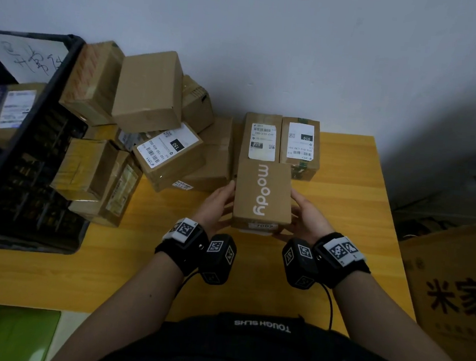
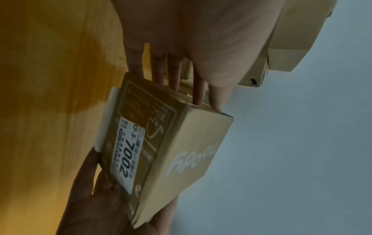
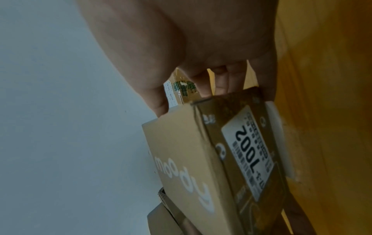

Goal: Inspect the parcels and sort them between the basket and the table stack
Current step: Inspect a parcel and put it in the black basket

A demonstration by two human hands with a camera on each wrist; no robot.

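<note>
I hold a brown parcel printed "moody" [image 1: 263, 196] just above the yellow table [image 1: 349, 220], lengthwise away from me. My left hand [image 1: 218, 203] grips its left side and my right hand [image 1: 307, 216] its right side, thumbs by the top edges, fingers beneath. A white label reading 7002 [image 2: 128, 152] is on the end facing me. The left wrist view shows my left hand [image 2: 181, 39] at one end of that parcel [image 2: 181, 143]. The right wrist view shows my right hand [image 3: 201, 39] against the parcel [image 3: 181, 159]. A black basket [image 1: 29, 160] stands at the left, one labelled parcel [image 1: 14, 109] inside.
A loose pile of brown parcels [image 1: 149, 93] leans between the basket and the table's middle. Two labelled parcels [image 1: 261, 137] [image 1: 301, 145] lie side by side against the wall, just beyond the held one. A large carton [image 1: 459, 289] stands off the table's right edge; a green bin [image 1: 4, 332] sits lower left.
</note>
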